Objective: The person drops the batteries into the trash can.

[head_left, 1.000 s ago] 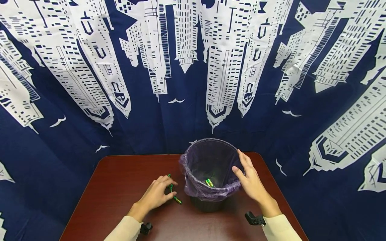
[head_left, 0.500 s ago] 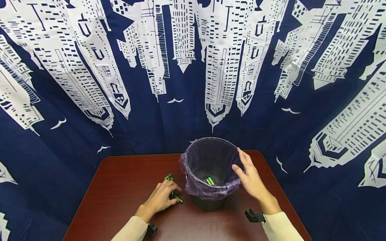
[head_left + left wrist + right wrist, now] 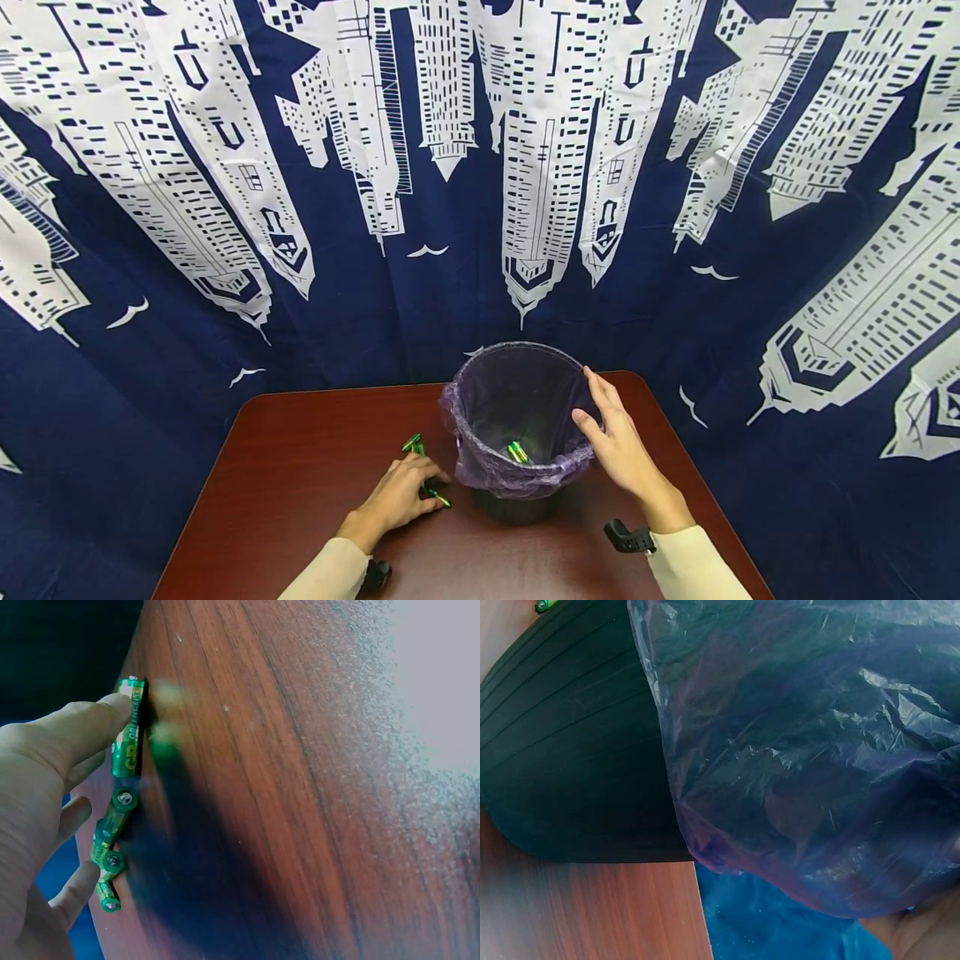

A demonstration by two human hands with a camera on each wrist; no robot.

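Note:
Several green-and-gold batteries (image 3: 129, 739) lie in a loose, crooked row on the table, partly under my left hand (image 3: 401, 492). In the left wrist view, my thumb (image 3: 112, 705) touches the top battery, while the other fingers (image 3: 73, 817) hang loosely bent beside the row. A dark bin (image 3: 577, 742) stands right of this hand, lined with a thin purple bag (image 3: 517, 479) folded over its rim. More batteries (image 3: 518, 452) lie at its bottom. My right hand (image 3: 618, 437) rests at the bin's right rim, its fingers nearly straight and the thumb over the opening.
The reddish-brown wooden table (image 3: 322, 433) ends at a rounded back edge close behind the bin. A blue curtain (image 3: 360, 325) with white buildings hangs beyond it. Both wrists wear small black cameras (image 3: 630, 537).
My left hand has moved a little right and closer over the batteries, and its thumb has come to the nearest one. My right hand keeps its place on the bin rim.

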